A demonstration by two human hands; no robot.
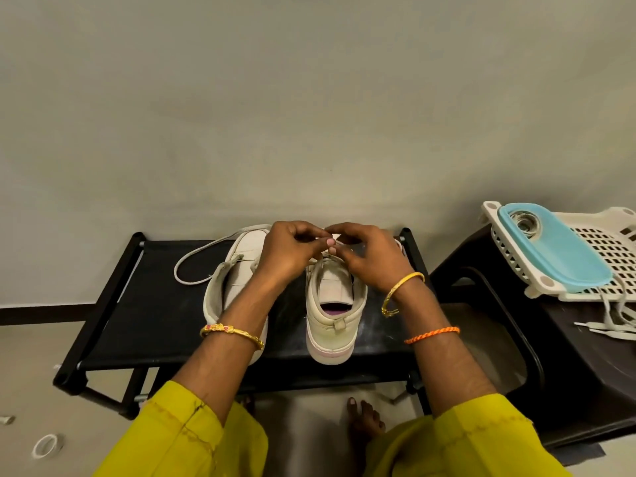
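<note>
Fingers of my left hand (289, 253) and right hand (364, 256) curl, pinching the lace (316, 260) of the white sneaker (335, 304). It stands on the black rack (144, 304), beside 1 unlaced sneaker (242, 249).

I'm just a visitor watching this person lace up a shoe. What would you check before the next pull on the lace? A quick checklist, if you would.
1. Grip: left hand and right hand both pinch the lace at the front of the upright shoe: ok.
2. Shoe steady: it stands flat on the black rack: ok.
3. Right eyelet: fingers hide it: cannot tell.
4. Lace free of twists: hidden: cannot tell.
5. Tangle risk: the loose lace of the other shoe lies apart, to the left: ok.
</note>
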